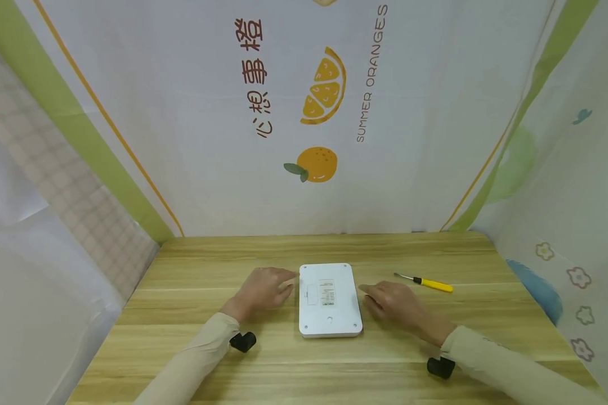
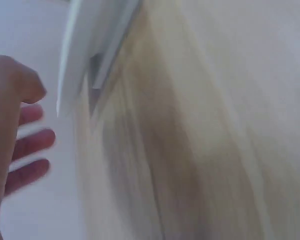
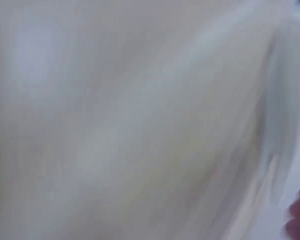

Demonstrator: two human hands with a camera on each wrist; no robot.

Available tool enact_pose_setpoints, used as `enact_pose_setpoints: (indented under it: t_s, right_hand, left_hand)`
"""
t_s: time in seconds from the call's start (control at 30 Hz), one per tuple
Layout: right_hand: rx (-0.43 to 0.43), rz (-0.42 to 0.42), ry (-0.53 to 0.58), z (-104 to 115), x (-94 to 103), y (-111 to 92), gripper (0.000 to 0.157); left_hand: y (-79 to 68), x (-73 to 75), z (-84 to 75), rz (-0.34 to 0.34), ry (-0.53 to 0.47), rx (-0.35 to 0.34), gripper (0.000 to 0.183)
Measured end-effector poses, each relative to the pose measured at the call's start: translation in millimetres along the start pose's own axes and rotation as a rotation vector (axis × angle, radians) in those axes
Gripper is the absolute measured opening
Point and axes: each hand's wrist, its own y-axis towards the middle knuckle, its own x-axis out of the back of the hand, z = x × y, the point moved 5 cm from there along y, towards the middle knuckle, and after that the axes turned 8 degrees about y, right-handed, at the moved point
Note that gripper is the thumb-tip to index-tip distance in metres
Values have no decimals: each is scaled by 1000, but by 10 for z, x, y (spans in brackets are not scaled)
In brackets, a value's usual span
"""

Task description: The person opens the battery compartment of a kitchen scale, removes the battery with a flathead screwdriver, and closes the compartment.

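A white, flat rectangular device lies on the table with a printed label, a small battery-cover outline and a round mark at each corner facing up. At its left edge is my left hand, the index fingertip right by the upper left side. In the left wrist view the fingers of that hand are loosely bent and apart, beside the device's edge. My right hand is just off the right side, index finger pointing at the device. Neither hand grips anything. The right wrist view is badly blurred.
A screwdriver with a yellow handle lies right of the device, beyond my right hand, its tip toward the left. The wood-grain table ends at the back against a white curtain printed with oranges. Cloth hangs at both sides.
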Motion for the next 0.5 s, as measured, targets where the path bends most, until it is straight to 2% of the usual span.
enact_pose_setpoints:
  t_s: [0.07,0.13,0.2,0.27,0.37,0.43,0.5]
  right_hand:
    - [-299,-4,195,-8,20,-48,20]
    - [-591,-10,392,0,13,-119,17]
    - [-851,-12,593,25,-21,-203,15]
    - [-1061,-2,779,71,-72,-277,19]
    - [-1279,22,983,171,-155,-349,24]
    - [-1360,41,1067,240,-211,-369,25]
    - [-1390,66,1089,303,-252,-369,27]
  left_hand:
    - [9,-36,97,18,-148,180,26]
    - [33,-91,171,21,-284,336,27]
    - [71,-160,226,17,-404,457,29]
    - [122,-226,257,21,-495,536,32]
    - [199,-312,282,57,-567,612,37]
    - [251,-357,287,96,-575,635,42]
    - [296,-397,285,135,-564,638,44]
